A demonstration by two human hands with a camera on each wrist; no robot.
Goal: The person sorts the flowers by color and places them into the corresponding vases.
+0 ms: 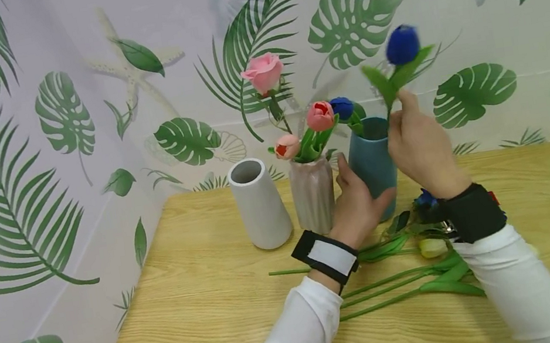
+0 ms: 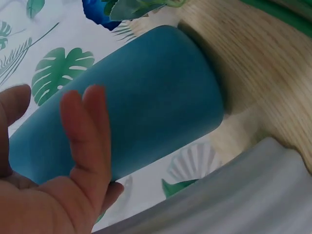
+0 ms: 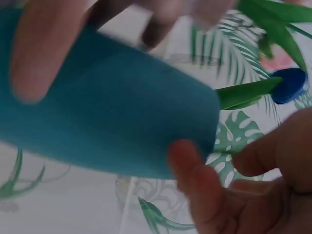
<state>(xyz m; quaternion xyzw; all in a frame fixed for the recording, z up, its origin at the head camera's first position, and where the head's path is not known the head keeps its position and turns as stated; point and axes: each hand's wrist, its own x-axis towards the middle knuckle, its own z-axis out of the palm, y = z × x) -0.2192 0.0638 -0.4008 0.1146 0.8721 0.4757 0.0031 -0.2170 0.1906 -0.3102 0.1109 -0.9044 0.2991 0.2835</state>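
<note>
My right hand [image 1: 423,149] pinches the stem of a blue tulip [image 1: 402,44] close over the rim of the teal vase [image 1: 370,166]. The flower stands upright above the hand, with two green leaves below its bloom. Against the near left side of the vase is my left hand [image 1: 357,206], its thumb extended across the front. In the left wrist view, fingers [image 2: 87,131] of that hand lie over the vase wall without closing round it. Another blue tulip [image 1: 342,108] leans at the vase's left rim. The held stem's lower end is hidden.
Left of the teal vase stands a ribbed pinkish vase [image 1: 313,195] with a pink rose [image 1: 264,72] and pink tulips [image 1: 320,116]. A white vase [image 1: 261,209] is further left. Several loose flowers, including a yellow one [image 1: 433,247], lie on the wooden table [image 1: 193,302] under my right arm.
</note>
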